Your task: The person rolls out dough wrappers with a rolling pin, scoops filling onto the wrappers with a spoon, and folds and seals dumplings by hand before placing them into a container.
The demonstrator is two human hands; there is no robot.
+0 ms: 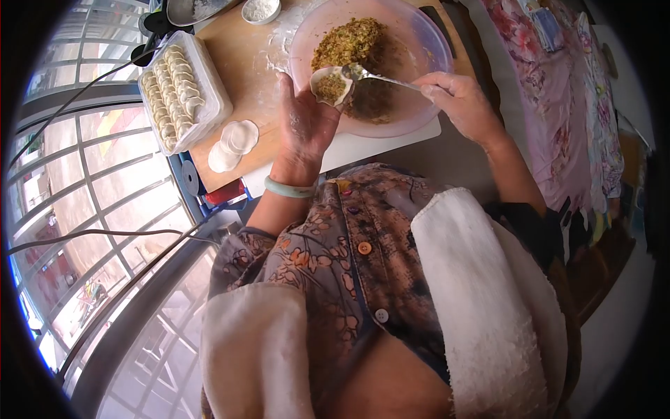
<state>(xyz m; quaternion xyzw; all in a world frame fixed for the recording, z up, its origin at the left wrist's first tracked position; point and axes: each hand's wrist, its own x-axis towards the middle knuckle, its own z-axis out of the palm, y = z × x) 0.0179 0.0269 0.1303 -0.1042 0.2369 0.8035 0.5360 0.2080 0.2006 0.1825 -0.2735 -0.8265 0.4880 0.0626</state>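
My left hand (306,124), palm up and dusted with flour, holds a round dumpling wrapper (340,99) on its fingers, with its thumb standing apart. Chopped brown-green filling (330,86) lies in the middle of that wrapper. In my right hand (466,106) is the handle of a metal spoon (391,80), and the spoon's bowl touches or hovers over the wrapper's edge; I cannot tell which. Beneath both hands stands a pinkish translucent bowl (426,52) with a heap of filling mixture (352,40) at its far side.
Left on the wooden board (241,59), a white plastic tray (222,105) contains rows of folded dumplings (176,87). Several loose wrappers (237,140) lie near the board's front corner. Farther back are a small dish of flour (261,10) and a metal basin (192,10). A window grille (84,160) borders the left.
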